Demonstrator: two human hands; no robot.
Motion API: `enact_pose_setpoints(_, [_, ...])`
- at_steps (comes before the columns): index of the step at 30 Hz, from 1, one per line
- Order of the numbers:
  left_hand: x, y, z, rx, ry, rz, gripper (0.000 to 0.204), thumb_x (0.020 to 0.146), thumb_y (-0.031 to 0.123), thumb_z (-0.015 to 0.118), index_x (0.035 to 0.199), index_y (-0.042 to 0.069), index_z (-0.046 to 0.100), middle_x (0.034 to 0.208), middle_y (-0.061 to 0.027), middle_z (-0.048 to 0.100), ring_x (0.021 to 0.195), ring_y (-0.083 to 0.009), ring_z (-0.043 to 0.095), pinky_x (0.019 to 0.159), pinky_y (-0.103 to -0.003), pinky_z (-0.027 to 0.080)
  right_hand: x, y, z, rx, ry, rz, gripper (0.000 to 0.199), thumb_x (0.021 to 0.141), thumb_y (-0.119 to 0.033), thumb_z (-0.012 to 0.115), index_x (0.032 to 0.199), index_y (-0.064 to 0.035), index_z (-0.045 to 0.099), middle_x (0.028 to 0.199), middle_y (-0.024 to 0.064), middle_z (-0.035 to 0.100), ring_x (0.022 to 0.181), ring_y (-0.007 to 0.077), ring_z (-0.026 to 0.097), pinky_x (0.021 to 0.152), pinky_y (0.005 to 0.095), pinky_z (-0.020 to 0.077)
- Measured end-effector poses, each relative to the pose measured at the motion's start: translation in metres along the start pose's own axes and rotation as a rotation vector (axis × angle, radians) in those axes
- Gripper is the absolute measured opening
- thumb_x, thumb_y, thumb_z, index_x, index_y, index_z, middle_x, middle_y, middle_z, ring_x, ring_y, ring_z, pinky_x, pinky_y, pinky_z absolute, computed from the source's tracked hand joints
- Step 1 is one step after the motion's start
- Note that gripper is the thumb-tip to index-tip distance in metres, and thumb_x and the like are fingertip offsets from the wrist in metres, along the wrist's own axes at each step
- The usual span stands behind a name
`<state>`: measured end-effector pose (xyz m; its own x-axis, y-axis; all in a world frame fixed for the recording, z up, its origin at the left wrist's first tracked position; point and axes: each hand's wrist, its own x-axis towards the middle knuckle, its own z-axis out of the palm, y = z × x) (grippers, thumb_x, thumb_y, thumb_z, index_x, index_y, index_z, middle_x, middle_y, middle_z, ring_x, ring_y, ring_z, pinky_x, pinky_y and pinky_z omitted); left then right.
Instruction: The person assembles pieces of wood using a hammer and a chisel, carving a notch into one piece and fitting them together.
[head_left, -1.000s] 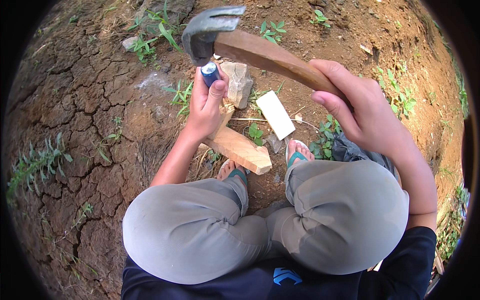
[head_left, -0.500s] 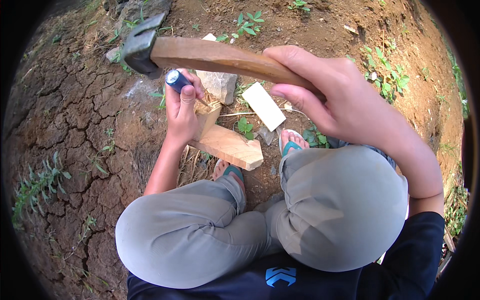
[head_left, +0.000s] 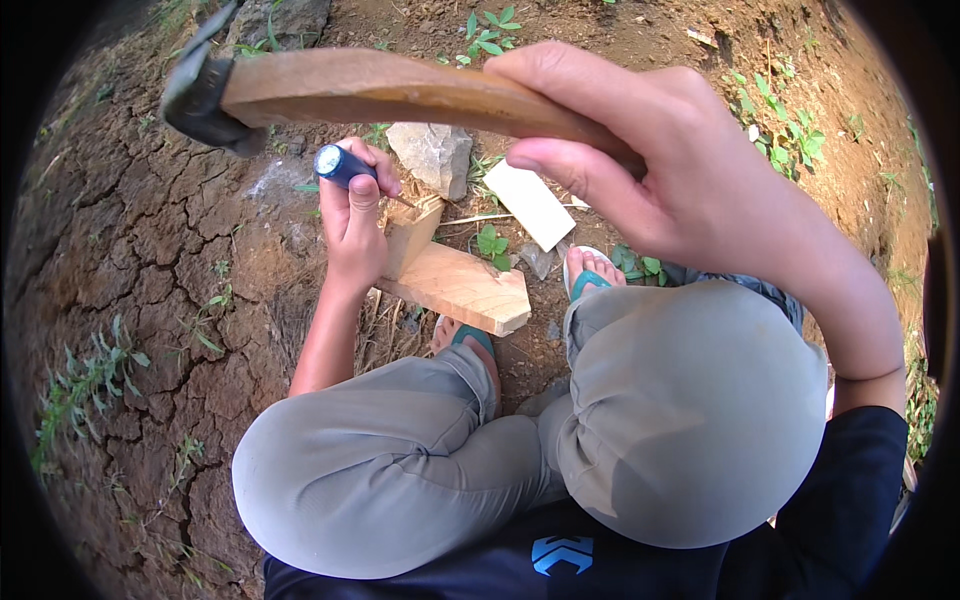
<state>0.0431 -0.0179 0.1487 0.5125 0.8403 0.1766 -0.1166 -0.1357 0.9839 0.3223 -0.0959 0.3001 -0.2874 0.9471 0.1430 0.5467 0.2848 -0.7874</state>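
Note:
My right hand is closed round the wooden handle of a claw hammer, held up high with its dark metal head toward the left. Below and beyond it, my left hand grips a chisel by its blue handle. The chisel's thin shank slants down to the right, its tip at the splintered top of an upright wooden block. That block stands against a flat wooden board with a pointed end, lying near my left foot. How the two pieces join is partly hidden by my left hand.
A grey rock sits behind the block. To its right, a pale rectangular wood piece lies on the ground. My sandalled feet are close to the wood. Cracked soil with small weeds spreads to the left.
The hammer has risen nearer and shifted left, its head now farther from the chisel's end. My left hand and the chisel hold nearly the same place on the block.

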Motion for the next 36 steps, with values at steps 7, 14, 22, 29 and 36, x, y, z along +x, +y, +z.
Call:
enact_pose_setpoints(7, [-0.003, 0.002, 0.002, -0.014, 0.005, -0.004, 0.040, 0.106, 0.046, 0.051, 0.114, 0.007, 0.045, 0.092, -0.0034, 0.051, 0.085, -0.0136, 0.051, 0.079, -0.031, 0.044, -0.003, -0.005, 0.006, -0.008, -0.007, -0.005, 0.038, 0.094, -0.014, 0.070, 0.129, -0.0018, 0.060, 0.080, 0.0172, 0.067, 0.066, 0.0338, 0.067, 0.060, 0.0399, 0.0518])
enact_pose_setpoints(14, [-0.002, 0.006, 0.007, -0.007, 0.002, 0.002, 0.039, 0.107, 0.043, 0.051, 0.117, 0.007, 0.043, 0.094, -0.0041, 0.050, 0.089, -0.0150, 0.051, 0.087, -0.034, 0.045, -0.002, 0.002, 0.009, -0.015, 0.030, -0.100, 0.037, 0.094, -0.011, 0.070, 0.129, -0.0002, 0.061, 0.086, 0.0173, 0.068, 0.066, 0.0319, 0.066, 0.061, 0.0364, 0.0521])
enact_pose_setpoints(22, [-0.011, 0.002, 0.003, -0.033, 0.007, 0.046, 0.039, 0.106, 0.043, 0.051, 0.118, 0.006, 0.042, 0.095, -0.0048, 0.049, 0.089, -0.0160, 0.050, 0.092, -0.037, 0.045, -0.010, 0.005, 0.002, -0.038, 0.051, -0.092, 0.037, 0.094, -0.009, 0.067, 0.129, 0.0005, 0.060, 0.087, 0.0171, 0.070, 0.070, 0.0289, 0.070, 0.064, 0.0354, 0.0529])
enact_pose_setpoints(29, [-0.009, 0.000, 0.003, -0.038, 0.051, 0.047, 0.045, 0.102, 0.050, 0.054, 0.115, 0.008, 0.042, 0.095, -0.0048, 0.047, 0.090, -0.0171, 0.048, 0.094, -0.041, 0.045, -0.007, 0.003, 0.002, -0.023, 0.039, -0.113, 0.038, 0.094, -0.012, 0.069, 0.129, 0.0008, 0.060, 0.089, 0.0189, 0.070, 0.072, 0.0326, 0.070, 0.064, 0.0378, 0.0537])
enact_pose_setpoints(36, [-0.014, -0.007, 0.004, -0.056, 0.073, 0.095, 0.045, 0.104, 0.049, 0.052, 0.117, 0.007, 0.042, 0.097, -0.0055, 0.048, 0.091, -0.0164, 0.048, 0.094, -0.040, 0.044, -0.008, -0.001, 0.010, 0.009, 0.043, -0.084, 0.037, 0.094, -0.011, 0.068, 0.129, -0.0003, 0.060, 0.087, 0.0188, 0.070, 0.071, 0.0352, 0.069, 0.064, 0.0389, 0.0531])
